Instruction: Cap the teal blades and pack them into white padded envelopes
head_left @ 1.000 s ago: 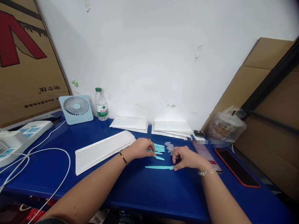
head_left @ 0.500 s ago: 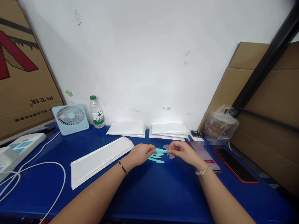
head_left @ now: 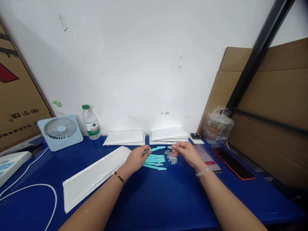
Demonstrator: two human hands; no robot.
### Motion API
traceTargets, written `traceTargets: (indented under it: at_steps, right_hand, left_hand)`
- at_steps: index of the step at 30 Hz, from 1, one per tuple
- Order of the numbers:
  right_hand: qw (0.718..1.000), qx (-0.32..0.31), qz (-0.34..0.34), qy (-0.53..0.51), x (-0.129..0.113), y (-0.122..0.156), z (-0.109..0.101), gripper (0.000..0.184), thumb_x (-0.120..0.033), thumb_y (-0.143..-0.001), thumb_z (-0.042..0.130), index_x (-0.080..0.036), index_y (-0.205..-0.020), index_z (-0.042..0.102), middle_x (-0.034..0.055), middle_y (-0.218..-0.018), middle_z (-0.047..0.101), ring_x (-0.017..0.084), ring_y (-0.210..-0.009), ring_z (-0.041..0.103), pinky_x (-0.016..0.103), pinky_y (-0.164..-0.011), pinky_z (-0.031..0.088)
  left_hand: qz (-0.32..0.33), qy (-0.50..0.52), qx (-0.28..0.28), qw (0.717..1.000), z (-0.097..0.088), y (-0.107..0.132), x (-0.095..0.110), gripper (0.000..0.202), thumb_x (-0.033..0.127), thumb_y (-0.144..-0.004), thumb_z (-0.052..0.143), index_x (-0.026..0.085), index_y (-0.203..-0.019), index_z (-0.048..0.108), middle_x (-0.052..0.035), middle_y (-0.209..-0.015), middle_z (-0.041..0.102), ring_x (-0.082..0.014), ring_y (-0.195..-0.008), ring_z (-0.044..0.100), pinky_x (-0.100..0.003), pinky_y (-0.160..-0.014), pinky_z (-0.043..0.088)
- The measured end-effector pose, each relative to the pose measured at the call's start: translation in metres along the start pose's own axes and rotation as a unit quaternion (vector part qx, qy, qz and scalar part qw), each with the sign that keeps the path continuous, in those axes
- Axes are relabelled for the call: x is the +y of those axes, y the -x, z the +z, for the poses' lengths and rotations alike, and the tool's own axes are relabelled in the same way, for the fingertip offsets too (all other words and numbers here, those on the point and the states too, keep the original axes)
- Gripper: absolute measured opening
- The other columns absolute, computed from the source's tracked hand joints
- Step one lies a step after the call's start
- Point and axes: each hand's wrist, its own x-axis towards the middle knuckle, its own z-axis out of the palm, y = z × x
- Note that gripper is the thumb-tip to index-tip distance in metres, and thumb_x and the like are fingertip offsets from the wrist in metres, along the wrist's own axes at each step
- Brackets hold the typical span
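My left hand (head_left: pixel 137 158) pinches the handle of a teal eyebrow razor (head_left: pixel 157 149), its blade end pointing right. My right hand (head_left: pixel 185 151) has a small clear plastic cap (head_left: pixel 169 147) between thumb and forefinger. A narrow gap separates the cap from the razor's tip. Several more teal eyebrow razors (head_left: pixel 155 163) lie side by side on the blue table below, their left ends partly behind my left hand. Just right of them, under my right hand, is a small pile of clear caps (head_left: pixel 171 158).
A long white padded envelope (head_left: pixel 96 176) lies left of my left arm. Two stacks of white envelopes (head_left: pixel 125 137) (head_left: pixel 168 133) rest against the wall. Left are a fan (head_left: pixel 61 130), bottle (head_left: pixel 91 123) and white cable (head_left: pixel 54 192). Right are a tablet (head_left: pixel 207 157), phone (head_left: pixel 237 163) and bagged cup (head_left: pixel 218 125).
My hands, close together at both ends of a razor before, are now further apart. A clear cap now shows in my right fingers, apart from the razor. The camera view has shifted right.
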Motion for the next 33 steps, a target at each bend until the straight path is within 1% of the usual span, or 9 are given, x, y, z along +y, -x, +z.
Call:
traceTargets:
  at_steps: [2,4,7,10,14,21,28,31,33]
  right_hand:
    - [1.000,0.010,-0.018,0.003,0.002,0.000,0.004,0.032,-0.045,-0.070,0.072,-0.014,-0.077,0.065,0.0013,-0.064,0.063,0.011,-0.051,0.058,0.025,-0.054,0.045]
    - [0.999,0.025,-0.040,0.002,0.002,0.000,0.007,0.031,-0.045,-0.072,0.070,-0.015,-0.078,0.063,-0.0002,-0.063,0.061,0.009,-0.049,0.055,0.024,-0.052,0.043]
    - [0.998,0.028,-0.063,-0.002,0.000,0.000,0.008,0.031,-0.045,-0.072,0.070,-0.016,-0.081,0.063,0.0004,-0.066,0.063,0.011,-0.053,0.057,0.025,-0.057,0.047]
    - [0.997,0.013,-0.075,0.004,0.001,0.000,0.011,0.030,-0.045,-0.072,0.070,-0.017,-0.083,0.063,0.0017,-0.070,0.065,0.013,-0.059,0.061,0.029,-0.063,0.051]
    - [0.997,-0.014,-0.075,0.010,0.005,0.001,0.014,0.029,-0.044,-0.073,0.069,-0.018,-0.085,0.064,0.0016,-0.069,0.066,0.014,-0.060,0.063,0.032,-0.066,0.052]
    - [0.996,-0.006,-0.090,0.019,0.002,0.002,0.012,0.025,-0.041,-0.075,0.068,-0.018,-0.084,0.063,0.0009,-0.069,0.065,0.013,-0.060,0.063,0.030,-0.065,0.051]
    - [0.995,-0.068,-0.070,0.035,0.004,0.005,0.023,0.024,-0.039,-0.078,0.065,-0.018,-0.089,0.064,0.0020,-0.073,0.067,0.014,-0.063,0.065,0.030,-0.066,0.051]
    - [0.993,-0.079,-0.069,0.046,0.006,0.003,0.023,0.026,-0.041,-0.079,0.064,-0.018,-0.091,0.064,0.0024,-0.073,0.067,0.015,-0.065,0.065,0.031,-0.068,0.052]
    - [0.993,-0.056,-0.076,0.065,0.009,-0.001,0.017,0.029,-0.042,-0.080,0.061,-0.019,-0.098,0.063,0.0034,-0.078,0.068,0.015,-0.067,0.065,0.032,-0.070,0.052]
  left_hand:
    - [0.006,0.006,-0.002,1.000,0.001,-0.001,-0.001,0.027,0.041,-0.091,0.034,0.023,-0.090,0.054,0.0001,-0.082,0.061,-0.0165,-0.078,0.055,-0.024,-0.064,0.037]
    - [0.010,0.013,-0.005,1.000,0.001,-0.001,-0.001,0.027,0.041,-0.091,0.034,0.023,-0.089,0.054,0.0007,-0.078,0.060,-0.0160,-0.076,0.054,-0.024,-0.063,0.036]
    - [0.011,0.033,-0.011,0.999,0.003,-0.002,-0.003,0.028,0.042,-0.091,0.034,0.022,-0.087,0.054,0.0019,-0.073,0.056,-0.0149,-0.070,0.052,-0.024,-0.062,0.036]
    - [0.015,0.059,-0.014,0.998,0.005,-0.003,-0.004,0.030,0.044,-0.090,0.034,0.022,-0.085,0.054,0.0027,-0.071,0.053,-0.0140,-0.067,0.050,-0.024,-0.061,0.035]
    - [0.015,0.078,-0.022,0.997,0.006,-0.002,-0.003,0.030,0.044,-0.089,0.036,0.021,-0.084,0.055,0.0031,-0.070,0.052,-0.0132,-0.066,0.048,-0.023,-0.060,0.034]
    - [0.012,0.108,-0.028,0.994,0.005,-0.002,-0.002,0.033,0.046,-0.088,0.036,0.020,-0.086,0.056,0.0027,-0.070,0.052,-0.0126,-0.065,0.047,-0.022,-0.058,0.035]
    - [0.034,0.120,-0.050,0.991,0.011,-0.002,-0.002,0.035,0.047,-0.089,0.037,0.019,-0.085,0.059,0.0022,-0.072,0.055,-0.0127,-0.068,0.049,-0.022,-0.060,0.037]
    - [0.054,0.128,-0.050,0.989,0.014,-0.007,-0.007,0.035,0.046,-0.089,0.037,0.020,-0.089,0.060,0.0012,-0.078,0.059,-0.0131,-0.071,0.052,-0.022,-0.063,0.039]
    - [0.043,0.111,-0.028,0.993,0.017,-0.015,-0.015,0.031,0.043,-0.090,0.038,0.021,-0.094,0.060,0.0008,-0.079,0.060,-0.0138,-0.072,0.054,-0.023,-0.065,0.041]
